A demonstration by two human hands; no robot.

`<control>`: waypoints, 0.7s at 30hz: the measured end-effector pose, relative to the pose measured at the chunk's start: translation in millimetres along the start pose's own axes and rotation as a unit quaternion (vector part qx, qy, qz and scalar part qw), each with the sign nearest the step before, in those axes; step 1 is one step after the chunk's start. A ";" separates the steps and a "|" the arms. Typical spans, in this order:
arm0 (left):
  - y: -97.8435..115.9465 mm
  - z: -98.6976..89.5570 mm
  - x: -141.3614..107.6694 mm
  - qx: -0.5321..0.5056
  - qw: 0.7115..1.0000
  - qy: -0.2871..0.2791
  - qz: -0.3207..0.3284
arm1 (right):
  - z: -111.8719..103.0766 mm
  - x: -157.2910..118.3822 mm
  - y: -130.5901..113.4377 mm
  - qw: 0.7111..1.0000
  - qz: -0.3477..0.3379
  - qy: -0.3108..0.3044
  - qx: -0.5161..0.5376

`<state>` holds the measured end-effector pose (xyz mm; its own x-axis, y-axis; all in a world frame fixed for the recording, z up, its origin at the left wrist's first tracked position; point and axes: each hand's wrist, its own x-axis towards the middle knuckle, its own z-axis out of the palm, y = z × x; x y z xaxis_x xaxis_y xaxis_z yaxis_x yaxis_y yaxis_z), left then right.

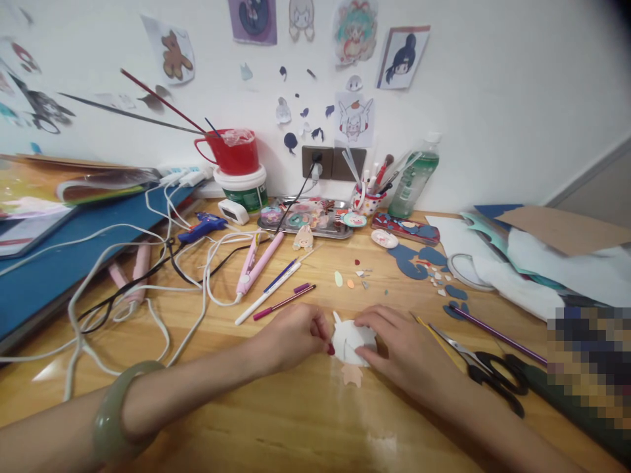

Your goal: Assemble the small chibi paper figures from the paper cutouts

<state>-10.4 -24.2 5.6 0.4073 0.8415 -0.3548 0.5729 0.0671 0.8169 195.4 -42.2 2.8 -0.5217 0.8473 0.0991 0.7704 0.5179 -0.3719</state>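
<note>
A white paper cutout figure (351, 338) lies on the wooden table, with a small peach-coloured paper body (351, 375) showing below it. My left hand (304, 335) is closed in a pinch on a small dark red paper piece (331, 350) at the cutout's left edge. Over the cutout's right side rests my right hand (394, 341), its fingers and thumb apart and touching the paper. Small paper scraps, among them a pale green oval (338, 278) and an orange one (350, 284), are scattered beyond the hands.
Black-handled scissors (486, 369) and a purple pencil (497, 334) lie at right. Pens (269, 292), a pink hair straightener (259, 266), a blue glue gun (203, 226) and tangled white cables occupy the left. A metal tray (315, 230) and a green bottle (417, 176) stand by the wall.
</note>
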 end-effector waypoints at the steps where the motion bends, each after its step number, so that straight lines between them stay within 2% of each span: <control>1: 0.4 -0.6 0.0 0.004 1.000 0.000 0.002 | 0.3 0.5 -0.2 1.000 0.000 -0.003 0.002; 11: -7.9 -2.6 3.3 0.008 1.000 -0.013 0.002 | 1.2 1.7 1.2 1.000 -0.015 -0.019 0.016; 21: -5.5 -3.8 5.5 -0.017 0.999 -0.034 -0.025 | 2.9 2.6 2.6 1.000 -0.024 -0.009 0.012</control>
<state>-14.0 -17.9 0.9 0.4265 0.7986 -0.4247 0.5694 0.1278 0.8121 195.1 -39.0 -0.6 -0.5652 0.8188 0.1002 0.7354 0.5552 -0.3886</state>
